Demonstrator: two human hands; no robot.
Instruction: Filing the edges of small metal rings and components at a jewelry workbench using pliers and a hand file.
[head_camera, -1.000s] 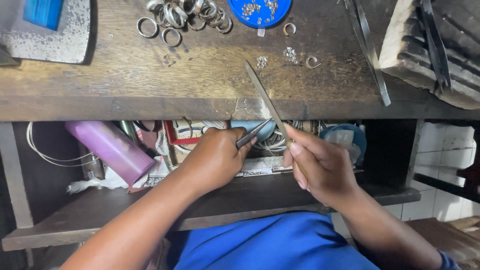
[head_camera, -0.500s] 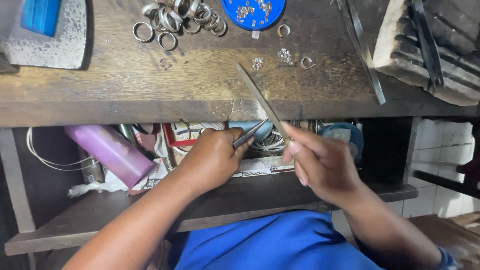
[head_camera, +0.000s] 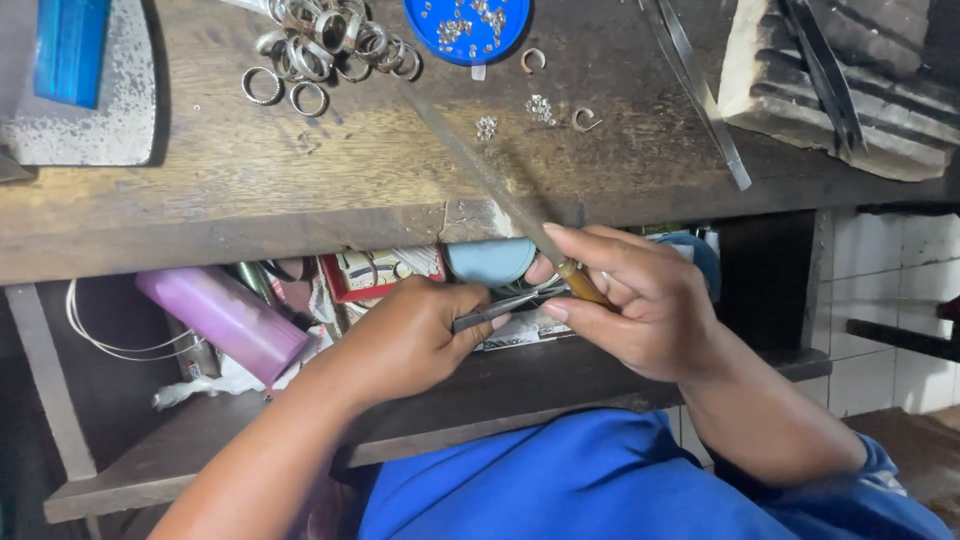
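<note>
Head view: file (head_camera: 480, 165) in right hand (head_camera: 640, 300), tip up-left.

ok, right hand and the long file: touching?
Touching. The head view shows the right hand closed around the file at its brown handle end, fingers wrapped over it, blade angling up across the wooden bench.

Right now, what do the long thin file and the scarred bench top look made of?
Long thin file in the right hand: grey metal, dull sheen, with a brownish, probably wooden, handle end. Scarred bench top: worn brown wood, grain and notches showing.
</note>
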